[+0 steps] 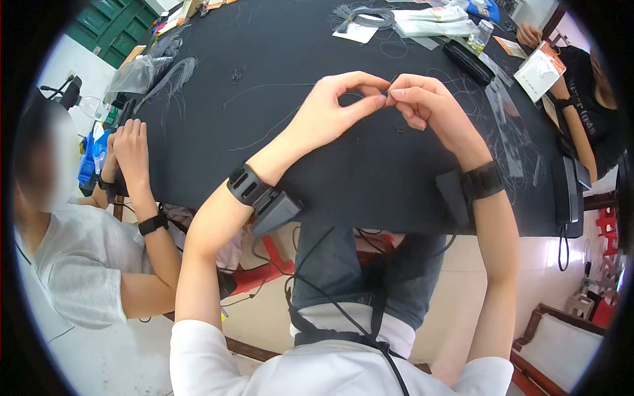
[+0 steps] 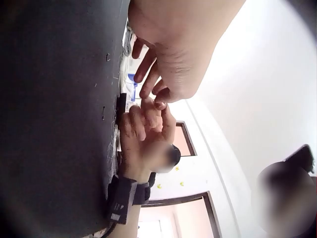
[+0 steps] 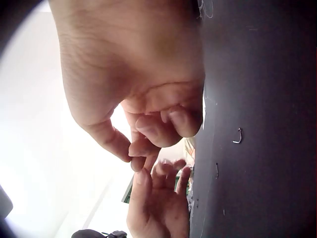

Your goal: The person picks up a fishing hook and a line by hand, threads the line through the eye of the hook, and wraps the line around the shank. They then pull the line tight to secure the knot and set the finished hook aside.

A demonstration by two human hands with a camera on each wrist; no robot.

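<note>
Over the black table (image 1: 356, 185), my left hand (image 1: 337, 109) and right hand (image 1: 432, 102) meet at the fingertips. Each pinches with thumb and index finger, the right hand's other fingers curled in. A thin clear fishing line (image 1: 267, 87) trails on the left from behind my left hand. What sits between the fingertips is tiny and mostly hidden; I cannot tell whether a hook is in it. Below my hands a small fish hook (image 1: 398, 129) lies on the tabletop; the right wrist view shows a bent metal hook (image 3: 239, 136) there too.
A small heap of hooks (image 1: 238, 74) lies left of centre. Bundled grey line (image 1: 363, 18), white packets (image 1: 432, 23), a black case (image 1: 469, 63) and a bottle (image 1: 480, 36) stand at the back right. Loose line and clear strips (image 1: 505, 125) cover the right side. People sit at both sides.
</note>
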